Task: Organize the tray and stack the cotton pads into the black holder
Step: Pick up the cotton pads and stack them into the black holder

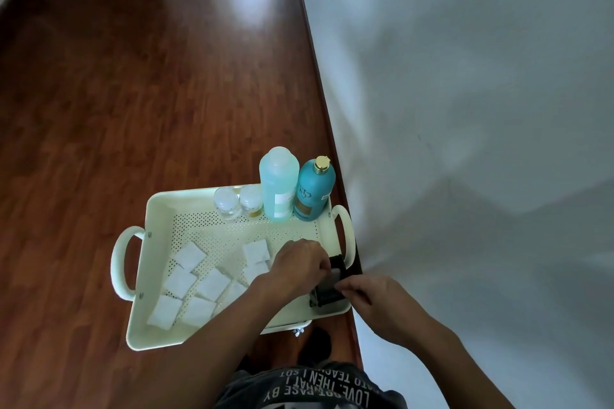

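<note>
A cream perforated tray (196,194) with two loop handles sits on the wooden floor. Several white square cotton pads (190,255) lie scattered over its left and middle. The black holder (327,294) stands in the tray's near right corner. My left hand (299,266) reaches over from the left, its fingertips closed on a greyish cotton pad (334,276) at the holder's opening. My right hand (375,299) pinches the holder's near right edge. My left hand and forearm hide some of the pads.
Along the tray's far edge stand a pale turquoise bottle (278,183), a teal bottle with a gold cap (314,189) and two small clear jars (226,201). A white wall (465,109) runs close along the tray's right side. Wooden floor (133,93) spreads to the left.
</note>
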Demonstrator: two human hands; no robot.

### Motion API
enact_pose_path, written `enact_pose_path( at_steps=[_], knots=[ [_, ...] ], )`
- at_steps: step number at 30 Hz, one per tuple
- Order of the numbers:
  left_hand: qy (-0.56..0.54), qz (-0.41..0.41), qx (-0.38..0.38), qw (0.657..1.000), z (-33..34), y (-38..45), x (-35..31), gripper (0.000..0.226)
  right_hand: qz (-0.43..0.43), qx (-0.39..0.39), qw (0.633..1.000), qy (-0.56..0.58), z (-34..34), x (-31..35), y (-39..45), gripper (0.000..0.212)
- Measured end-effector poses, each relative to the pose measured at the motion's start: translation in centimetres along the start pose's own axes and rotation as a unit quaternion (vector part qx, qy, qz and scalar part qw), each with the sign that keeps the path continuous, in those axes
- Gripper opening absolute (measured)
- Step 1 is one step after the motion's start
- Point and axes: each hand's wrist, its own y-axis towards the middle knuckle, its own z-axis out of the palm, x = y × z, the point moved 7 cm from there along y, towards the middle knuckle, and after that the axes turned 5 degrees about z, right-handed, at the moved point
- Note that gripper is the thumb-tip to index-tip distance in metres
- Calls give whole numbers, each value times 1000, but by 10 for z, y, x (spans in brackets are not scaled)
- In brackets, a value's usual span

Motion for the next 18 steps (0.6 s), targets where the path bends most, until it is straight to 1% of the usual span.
enact_pose_path(
  at_steps=[3, 7, 11, 13, 15, 18],
  knots=[
    [-8, 9, 2, 1000, 2, 0, 3, 18, -1, 15, 1000, -21, 3, 2, 3, 29],
    [-47, 14, -2, 999, -2, -1, 12, 21, -12, 32, 997, -64, 6, 8, 8, 30],
    [-81, -39, -25, 996, -10, -8, 35, 21, -34, 49, 989, -137, 10, 18, 19, 29],
    [-95, -70, -31, 993, -11, -12, 47, 22, -42, 70, 979, -184, 14, 25, 25, 28],
    [-103, -95, -19, 990, -8, -14, 53, 24, -43, 106, 967, -229, 19, 31, 32, 28],
    [-111, -104, 4, 988, 0, -13, 52, 23, -32, 170, 934, -312, 28, 38, 38, 31]
  ],
)
